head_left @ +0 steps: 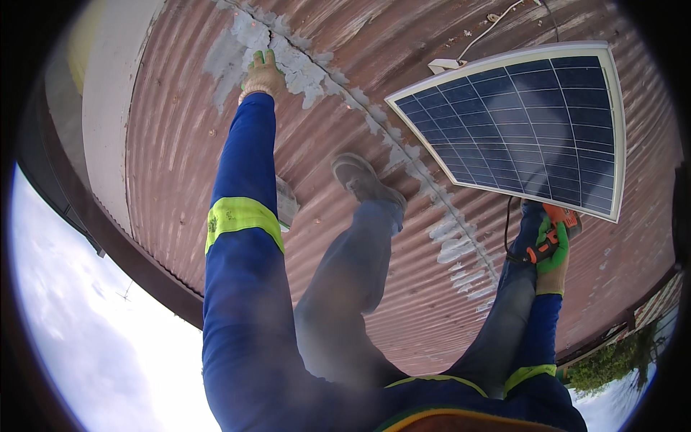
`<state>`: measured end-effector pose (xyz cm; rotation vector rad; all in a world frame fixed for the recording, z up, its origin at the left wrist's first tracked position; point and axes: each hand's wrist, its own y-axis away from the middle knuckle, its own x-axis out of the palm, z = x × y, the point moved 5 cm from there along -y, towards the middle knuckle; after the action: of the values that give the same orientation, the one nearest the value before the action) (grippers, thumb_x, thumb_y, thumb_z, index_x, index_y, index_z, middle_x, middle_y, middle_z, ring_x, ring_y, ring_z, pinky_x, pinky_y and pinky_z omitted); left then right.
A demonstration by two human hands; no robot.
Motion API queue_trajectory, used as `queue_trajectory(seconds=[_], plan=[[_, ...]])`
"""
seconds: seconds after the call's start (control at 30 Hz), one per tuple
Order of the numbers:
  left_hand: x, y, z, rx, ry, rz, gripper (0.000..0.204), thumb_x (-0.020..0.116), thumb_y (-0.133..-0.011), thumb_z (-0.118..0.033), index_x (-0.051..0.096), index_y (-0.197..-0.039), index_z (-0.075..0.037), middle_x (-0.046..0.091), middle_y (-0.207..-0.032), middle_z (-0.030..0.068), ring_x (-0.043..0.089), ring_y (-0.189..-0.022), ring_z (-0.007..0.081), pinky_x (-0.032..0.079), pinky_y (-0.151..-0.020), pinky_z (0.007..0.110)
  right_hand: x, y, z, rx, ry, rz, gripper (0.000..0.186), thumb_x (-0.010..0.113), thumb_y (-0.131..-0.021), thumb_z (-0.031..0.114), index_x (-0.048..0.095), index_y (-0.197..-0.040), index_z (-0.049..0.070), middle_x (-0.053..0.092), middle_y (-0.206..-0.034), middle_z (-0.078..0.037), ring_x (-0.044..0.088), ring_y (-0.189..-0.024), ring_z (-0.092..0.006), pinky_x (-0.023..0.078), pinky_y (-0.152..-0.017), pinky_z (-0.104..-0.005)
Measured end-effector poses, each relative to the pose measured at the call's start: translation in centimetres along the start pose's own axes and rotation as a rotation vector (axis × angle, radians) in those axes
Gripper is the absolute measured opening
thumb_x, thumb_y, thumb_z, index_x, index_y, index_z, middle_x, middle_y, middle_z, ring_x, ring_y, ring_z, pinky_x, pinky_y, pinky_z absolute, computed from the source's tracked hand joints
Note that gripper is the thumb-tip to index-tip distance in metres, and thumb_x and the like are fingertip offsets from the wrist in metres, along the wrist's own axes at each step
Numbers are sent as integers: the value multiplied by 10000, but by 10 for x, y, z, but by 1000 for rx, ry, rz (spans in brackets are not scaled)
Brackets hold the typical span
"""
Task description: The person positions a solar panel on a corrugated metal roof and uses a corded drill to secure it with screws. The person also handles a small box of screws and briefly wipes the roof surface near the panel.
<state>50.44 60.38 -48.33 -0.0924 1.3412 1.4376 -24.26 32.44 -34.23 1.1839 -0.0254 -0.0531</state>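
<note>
Orange tool (551,241) in right hand (554,252)

No pkgs, labels, signs or screens in your view right now — nothing of that kind on the roof around you.
</note>
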Motion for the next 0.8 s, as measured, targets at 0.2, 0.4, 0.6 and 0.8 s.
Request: queue_trajectory(seconds=[0.2,0.4,0.6,0.8], plan=[[6,-45,9,26,-94,-51,740,463,-1001,-139,221,-1693,-241,182,-1767,100,283,-1590,354,360,-1233,554,3,-4,-15,1,-63,-66,446,605,-1084,223,529,-1443,-32,682,-1312,-164,717,-1108,-206,622,-877,-309],[18,-63,13,26,-184,-15,748,452,-1003,-143,204,-1700,-256,164,-1775,99,295,-1586,375,362,-1221,556,9,-16,-22,20,-41,18,445,632,-1064,192,530,-1435,-31,673,-1332,-174,710,-1149,-247,625,-930,-336],[24,-72,10,51,-181,-116,666,479,-1016,-182,312,-1657,-249,293,-1721,119,391,-1529,376,440,-1159,545,24,-19,-27,-27,-104,-84,434,643,-1058,187,537,-1422,-26,673,-1321,-191,718,-1129,-252,643,-857,-326],[-9,-97,36,138,261,-284,365,691,-948,-322,705,-1267,-145,683,-1296,172,657,-1208,382,532,-1026,490,30,-14,-26,-26,-59,-33,435,655,-1053,192,546,-1419,-15,697,-1284,-181,737,-1065,-234,649,-825,-318]])
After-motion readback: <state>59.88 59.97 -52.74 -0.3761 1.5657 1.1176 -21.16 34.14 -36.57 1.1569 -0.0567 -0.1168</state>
